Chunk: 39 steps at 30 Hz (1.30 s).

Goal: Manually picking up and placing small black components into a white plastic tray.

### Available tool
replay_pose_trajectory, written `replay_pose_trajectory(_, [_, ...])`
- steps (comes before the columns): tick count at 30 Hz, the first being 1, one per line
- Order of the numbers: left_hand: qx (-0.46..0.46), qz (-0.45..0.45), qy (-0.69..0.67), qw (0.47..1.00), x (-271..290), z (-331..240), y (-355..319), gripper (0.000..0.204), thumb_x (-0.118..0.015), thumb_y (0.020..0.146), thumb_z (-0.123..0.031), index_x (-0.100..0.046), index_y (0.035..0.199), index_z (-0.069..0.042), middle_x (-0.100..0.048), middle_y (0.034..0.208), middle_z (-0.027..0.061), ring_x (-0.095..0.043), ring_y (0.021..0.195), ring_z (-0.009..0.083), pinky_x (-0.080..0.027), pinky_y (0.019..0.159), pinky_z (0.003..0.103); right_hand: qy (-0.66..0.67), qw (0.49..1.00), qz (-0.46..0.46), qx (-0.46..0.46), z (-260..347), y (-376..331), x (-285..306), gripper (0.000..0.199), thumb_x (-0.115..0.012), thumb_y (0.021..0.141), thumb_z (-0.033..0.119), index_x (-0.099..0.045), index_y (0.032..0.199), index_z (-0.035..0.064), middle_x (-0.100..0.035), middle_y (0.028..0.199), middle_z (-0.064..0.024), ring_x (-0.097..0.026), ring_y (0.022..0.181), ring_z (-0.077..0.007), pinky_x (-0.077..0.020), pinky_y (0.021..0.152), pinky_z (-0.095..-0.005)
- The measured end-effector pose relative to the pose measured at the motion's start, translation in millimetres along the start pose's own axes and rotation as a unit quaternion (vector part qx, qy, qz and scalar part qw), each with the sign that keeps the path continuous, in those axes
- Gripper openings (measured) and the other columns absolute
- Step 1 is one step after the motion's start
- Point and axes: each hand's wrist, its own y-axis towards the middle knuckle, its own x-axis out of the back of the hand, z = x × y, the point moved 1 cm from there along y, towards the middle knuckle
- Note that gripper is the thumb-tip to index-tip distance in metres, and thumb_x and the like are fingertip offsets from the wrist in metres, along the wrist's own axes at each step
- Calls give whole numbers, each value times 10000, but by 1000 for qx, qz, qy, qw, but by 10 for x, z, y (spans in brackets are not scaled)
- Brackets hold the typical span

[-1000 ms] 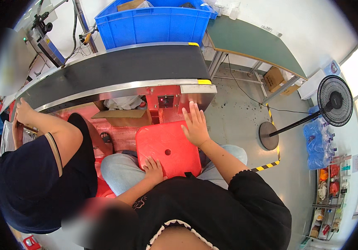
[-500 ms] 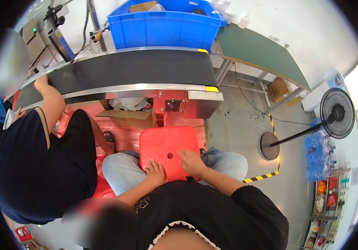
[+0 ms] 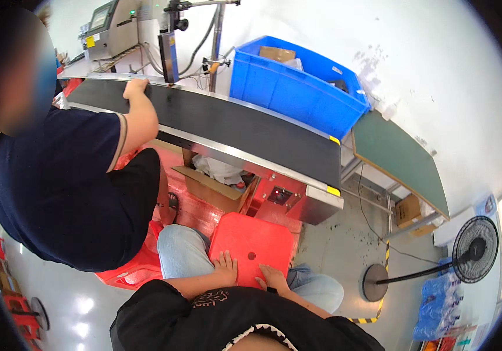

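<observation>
Between the person's knees [image 3: 183, 253] stands a red stool [image 3: 245, 235]. The left hand [image 3: 225, 270] lies on its near left edge, fingers slightly apart; the right hand [image 3: 272, 277] rests near right, thumb away from the fingers. Beyond runs a black conveyor belt [image 3: 233, 127].

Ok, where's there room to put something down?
The red stool is bare beyond the left hand and right hand; so is the black belt between the co-worker's hand and yellow marks. The stool's near edge is crowded with hands.
</observation>
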Motion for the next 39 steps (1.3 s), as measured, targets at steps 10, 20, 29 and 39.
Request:
replay_pose_trajectory(10, [17,-14,13,1000,1,-73,38,543,-316,891,-237,-205,1349,33,-43,1351,396,-82,1238,575,-186,908,694,591,786,156,95,-613,-257,-779,269,-556,786,263,-613,906,28,-617,792,-138,-595,758,-288,-451,676,-347])
replay_pose_trajectory(20, [8,-7,-5,1000,-43,-1,1,552,-316,888,-233,-193,1348,45,-26,1347,403,-54,1233,585,-151,904,712,174,941,286,36,-124,41,-34,322,-504,816,324,-630,835,29,-613,764,-164,-596,740,-320,-450,648,-379])
replay_pose_trajectory(29, [14,-42,8,999,-155,-11,90,521,-304,890,-212,-231,1336,46,-67,1340,408,-93,1225,589,-171,896,714,172,945,277,-9,-95,22,47,414,-490,835,444,-647,786,64,-600,737,-182,-600,737,-341,-451,624,-415])
replay_pose_trajectory(39, [1,-43,14,999,-122,-16,60,512,-294,891,-195,-231,1331,59,-56,1333,418,-94,1219,597,-181,890,715,155,950,270,-29,-124,-11,-21,413,-475,840,443,-642,775,71,-590,710,-187,-595,710,-353,-444,601,-416])
